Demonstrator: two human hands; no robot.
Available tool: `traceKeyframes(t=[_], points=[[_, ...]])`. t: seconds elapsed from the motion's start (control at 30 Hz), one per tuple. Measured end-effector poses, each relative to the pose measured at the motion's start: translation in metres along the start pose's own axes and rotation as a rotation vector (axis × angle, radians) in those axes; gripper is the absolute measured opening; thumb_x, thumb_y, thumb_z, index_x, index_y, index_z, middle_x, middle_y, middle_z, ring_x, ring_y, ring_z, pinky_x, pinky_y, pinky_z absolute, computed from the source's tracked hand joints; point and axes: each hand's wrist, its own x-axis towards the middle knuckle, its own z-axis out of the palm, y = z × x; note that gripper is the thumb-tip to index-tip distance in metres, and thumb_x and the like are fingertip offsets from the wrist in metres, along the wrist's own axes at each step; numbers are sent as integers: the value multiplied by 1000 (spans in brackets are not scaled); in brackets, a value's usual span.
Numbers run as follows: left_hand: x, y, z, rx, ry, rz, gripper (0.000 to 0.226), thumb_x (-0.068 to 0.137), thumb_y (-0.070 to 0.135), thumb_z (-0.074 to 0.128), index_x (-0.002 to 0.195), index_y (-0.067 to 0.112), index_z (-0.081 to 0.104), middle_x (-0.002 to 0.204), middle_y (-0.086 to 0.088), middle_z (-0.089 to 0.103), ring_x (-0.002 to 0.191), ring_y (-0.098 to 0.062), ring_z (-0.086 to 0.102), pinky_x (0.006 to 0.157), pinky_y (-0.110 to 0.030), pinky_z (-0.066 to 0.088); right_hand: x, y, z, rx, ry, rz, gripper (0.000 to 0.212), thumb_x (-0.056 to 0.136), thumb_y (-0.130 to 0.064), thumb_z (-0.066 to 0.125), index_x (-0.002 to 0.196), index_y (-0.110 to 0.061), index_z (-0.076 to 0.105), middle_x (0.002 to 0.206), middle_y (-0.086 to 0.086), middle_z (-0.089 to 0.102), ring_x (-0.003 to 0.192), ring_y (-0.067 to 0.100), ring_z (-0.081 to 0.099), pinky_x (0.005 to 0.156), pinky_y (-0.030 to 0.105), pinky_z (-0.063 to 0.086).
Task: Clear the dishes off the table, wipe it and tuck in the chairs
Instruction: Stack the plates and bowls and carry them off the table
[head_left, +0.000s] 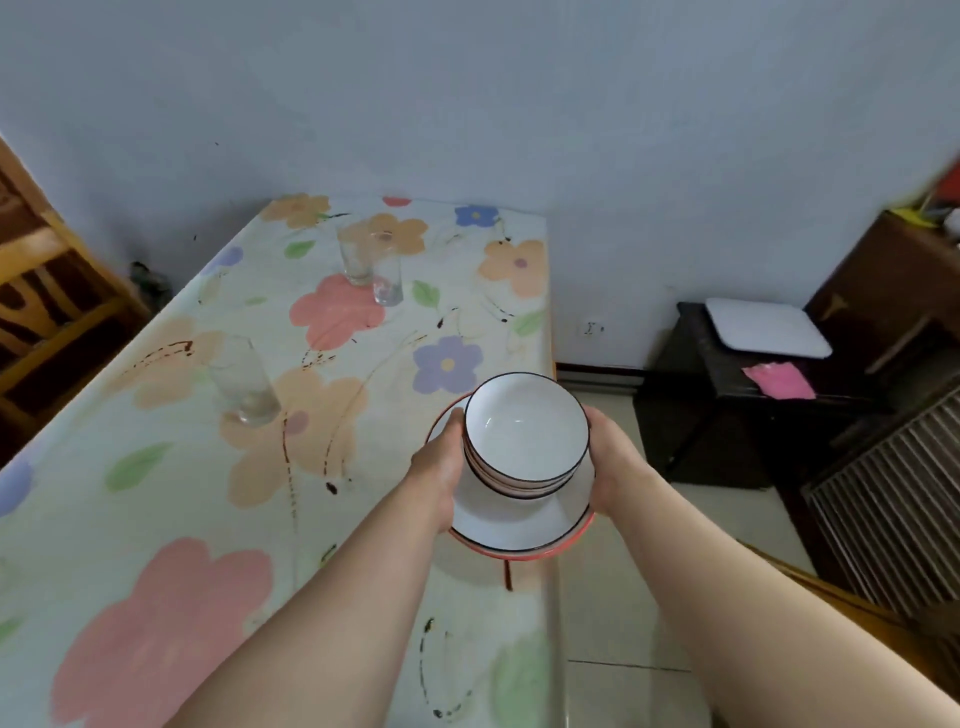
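A stack of white bowls (525, 431) with dark rims sits on white plates (511, 525), the lowest red-edged. My left hand (439, 470) grips the stack's left side, thumb over the plate rim. My right hand (613, 462) holds the right side. The stack hangs over the right edge of the table (156, 493), which wears a flowered cloth. An empty glass (247, 382) stands mid-left on the table. Two more glasses, a far one (356, 257) and a nearer one (388, 275), stand close together toward the far end.
A wooden chair (47, 312) stands at the table's left side. To the right a dark low cabinet (727, 395) carries a white board (766, 327) and a pink cloth (779, 381). A ribbed dark panel (893, 499) leans by it. Tiled floor shows beside the table.
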Motion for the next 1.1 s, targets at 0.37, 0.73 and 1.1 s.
traceKeyframes(t=[0.37,0.73,1.1], points=[[-16,-34,180,-25,-67,56,58,82,67,52,122,26,64,120,-12,67,108,-36,63,99,-54,47,9,-78,-163,-59,46,-12,40,79,-40,63,112,-17,69,112,7,70,108,32,63,101,47,45],[-3,-3,244,8,-69,60,42,88,60,50,116,32,65,110,-7,72,103,-32,66,93,-54,50,54,-124,-201,-52,46,3,38,75,-39,65,107,-19,72,108,5,72,105,32,64,100,48,46],[68,82,284,51,-40,107,35,90,56,48,110,35,67,110,-3,71,99,-29,67,70,-36,54,137,-196,-183,-20,46,9,39,74,-36,68,108,-18,71,107,5,72,103,32,66,97,48,47]])
